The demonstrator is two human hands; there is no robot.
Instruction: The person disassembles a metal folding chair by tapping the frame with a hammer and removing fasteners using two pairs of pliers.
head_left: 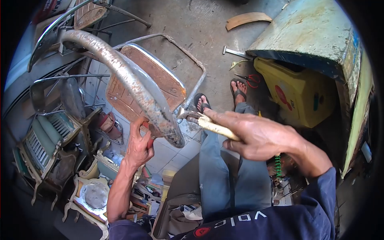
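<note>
My right hand (256, 134) grips a hammer (218, 127) by its pale handle, index finger stretched along it. Its metal head points left, close to the lower end of a rusty, curved chair frame tube (124, 76). Just below that tube, my left hand (140, 142) is closed round a red-handled tool (151, 140); the tool's working end is hidden. Beyond the tube lies the chair's worn brown seat board (154, 78) with a whitish rim. A bent metal leg tube (188, 54) runs around the board's far side.
Old chairs (48, 140) crowd the left. On the floor lie red-handled scissors or pliers (252, 80), a metal T-shaped tool (236, 53) and a curved wooden piece (248, 19). A yellow container (296, 92) sits under a worn bench (304, 32) at right. A green coiled hose (278, 166) hangs nearby.
</note>
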